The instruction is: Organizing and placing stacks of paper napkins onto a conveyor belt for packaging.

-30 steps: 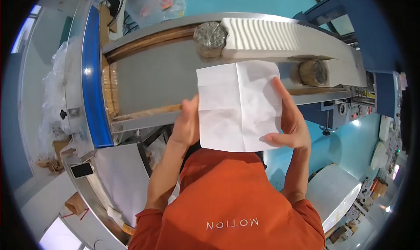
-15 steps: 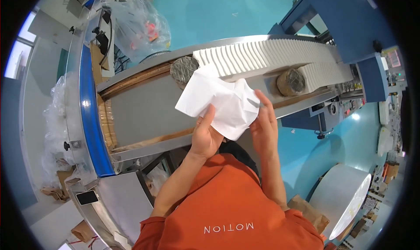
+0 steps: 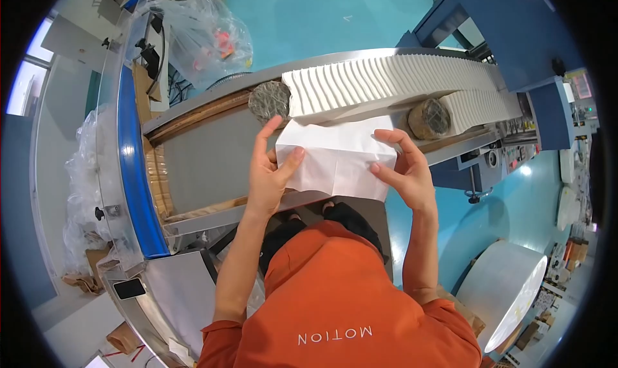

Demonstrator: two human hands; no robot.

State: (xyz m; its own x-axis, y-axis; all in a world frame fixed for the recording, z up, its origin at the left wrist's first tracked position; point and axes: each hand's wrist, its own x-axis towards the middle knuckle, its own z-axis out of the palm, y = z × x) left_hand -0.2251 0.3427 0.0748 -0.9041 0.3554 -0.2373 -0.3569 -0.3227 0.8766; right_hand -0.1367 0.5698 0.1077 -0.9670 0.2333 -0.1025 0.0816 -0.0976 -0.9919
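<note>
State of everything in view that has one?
White sheet: creased, held in both hands
Left hand: gripping sheet's left side
Right hand: gripping sheet's right side
Longer white row: left end against left round block
Shorter white row: against right round block
Phone-like device: screen dark

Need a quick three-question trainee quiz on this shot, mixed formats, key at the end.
1. Short answer: which hands have a thumb on the creased white sheet?

2. Multiple choice: what sits at the left end of the longer white row?
A) an orange cup
B) a round, dark block
C) a metal hammer

3. True or false: the shorter white row lies nearer the person than the longer one.

Key: 1. Both, the left hand and the right hand. 2. B. 3. True.
</note>
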